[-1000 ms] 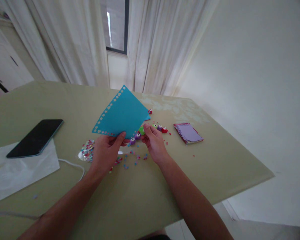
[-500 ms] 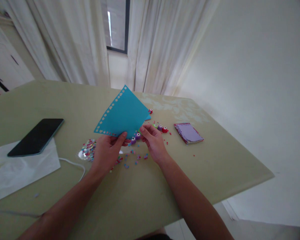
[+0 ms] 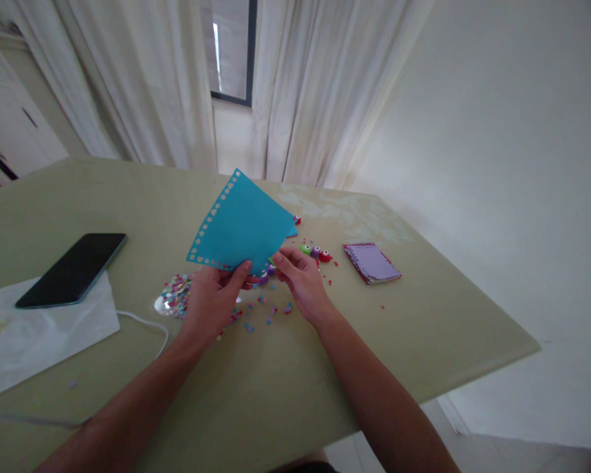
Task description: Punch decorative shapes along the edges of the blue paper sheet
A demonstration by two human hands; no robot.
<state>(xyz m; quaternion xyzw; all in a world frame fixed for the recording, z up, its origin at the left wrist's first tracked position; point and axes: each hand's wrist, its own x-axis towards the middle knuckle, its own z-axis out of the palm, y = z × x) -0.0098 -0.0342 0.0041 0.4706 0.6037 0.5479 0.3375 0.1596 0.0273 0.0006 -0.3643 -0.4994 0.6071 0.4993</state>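
My left hand (image 3: 213,299) pinches the lower corner of a teal paper sheet (image 3: 241,226) and holds it tilted above the table. Small punched holes run along the sheet's left and bottom edges. My right hand (image 3: 301,282) is closed at the sheet's lower right corner, fingers curled round a small green punch that is mostly hidden by them and the paper. A purple punch (image 3: 264,276) peeks out between my hands. More small punches, green (image 3: 305,249), purple (image 3: 315,251) and red (image 3: 324,255), lie in a row just beyond my right hand.
Coloured paper bits (image 3: 261,312) are scattered on the olive table (image 3: 256,387). A pile of them (image 3: 175,295) lies by my left hand. A black phone (image 3: 72,269) rests on white paper (image 3: 44,332), with a white cable (image 3: 142,323). A small purple pad (image 3: 372,261) lies to the right.
The teal sheet has swung a little left and down over the punches. My right hand has moved left to the sheet's corner; the green punch is now mostly covered.
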